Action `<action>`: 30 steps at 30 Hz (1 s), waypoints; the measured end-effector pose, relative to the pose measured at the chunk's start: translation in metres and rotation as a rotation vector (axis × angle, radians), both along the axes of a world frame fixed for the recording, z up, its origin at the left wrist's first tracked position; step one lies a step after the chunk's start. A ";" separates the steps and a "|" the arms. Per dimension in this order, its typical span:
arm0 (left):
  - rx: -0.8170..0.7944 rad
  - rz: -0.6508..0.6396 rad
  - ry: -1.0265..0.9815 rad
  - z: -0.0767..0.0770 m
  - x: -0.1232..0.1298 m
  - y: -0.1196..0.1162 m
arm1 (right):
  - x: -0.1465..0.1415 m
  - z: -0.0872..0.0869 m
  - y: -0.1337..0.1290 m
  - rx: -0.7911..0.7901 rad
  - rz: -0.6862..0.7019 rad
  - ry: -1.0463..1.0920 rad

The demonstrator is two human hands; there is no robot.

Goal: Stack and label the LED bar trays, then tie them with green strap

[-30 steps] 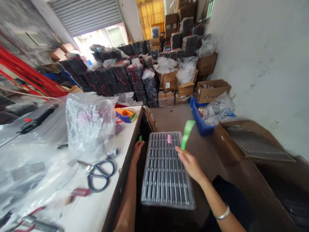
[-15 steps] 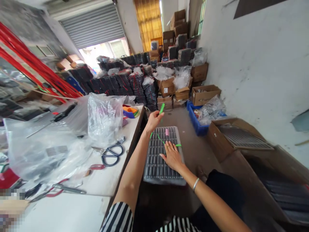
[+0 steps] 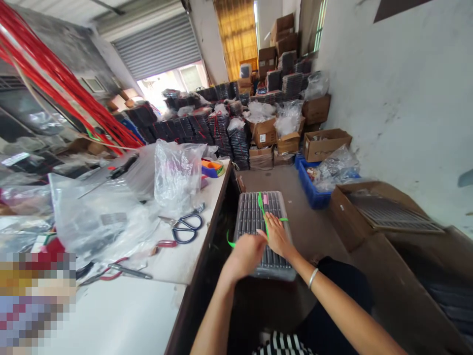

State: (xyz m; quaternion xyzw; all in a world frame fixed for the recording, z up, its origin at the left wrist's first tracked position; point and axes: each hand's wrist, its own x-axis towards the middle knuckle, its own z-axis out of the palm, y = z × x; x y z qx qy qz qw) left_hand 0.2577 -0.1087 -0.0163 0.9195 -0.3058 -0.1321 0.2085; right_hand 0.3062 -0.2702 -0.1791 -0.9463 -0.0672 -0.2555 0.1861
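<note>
A plastic-wrapped bundle of dark ribbed trays (image 3: 248, 209) with a pink label (image 3: 265, 199) sits low beside the workbench. A green strap (image 3: 260, 202) runs along its top towards my hands, and another green piece sticks out at the left side. My right hand (image 3: 276, 234) lies flat on the bundle, fingers stretched out, pressing over the strap. Close against it, my left hand (image 3: 246, 256) is closed over the near part of the bundle, pulled towards me. The strap leads into its fingers, though the grip itself is partly hidden.
On the workbench (image 3: 148, 305) at left lie scissors (image 3: 187, 229), red-handled pliers (image 3: 113, 271), clear plastic bags (image 3: 177, 172) and tape rolls (image 3: 212, 168). A blue crate (image 3: 314, 190) and open cartons (image 3: 343, 212) stand at right. Stacked dark trays (image 3: 221, 133) fill the back.
My left hand has come back and down from beyond the bundle, drawing the green strap towards me. My right hand stays flat on top. The view has turned slightly left.
</note>
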 end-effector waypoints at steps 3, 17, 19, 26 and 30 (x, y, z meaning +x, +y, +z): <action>0.152 0.006 0.051 -0.033 -0.022 -0.005 | 0.002 -0.002 -0.003 0.026 0.000 -0.050; -0.206 -0.225 0.362 -0.027 0.033 -0.003 | 0.004 -0.008 -0.010 0.113 0.154 -0.084; -0.323 -0.136 0.316 -0.027 0.010 0.003 | 0.004 -0.005 -0.011 0.143 0.133 -0.088; -0.115 0.066 0.025 -0.018 -0.015 0.014 | -0.002 0.006 -0.010 0.180 0.087 -0.069; 0.118 -0.051 0.063 -0.032 -0.015 0.003 | -0.007 0.010 -0.004 0.092 0.190 -0.044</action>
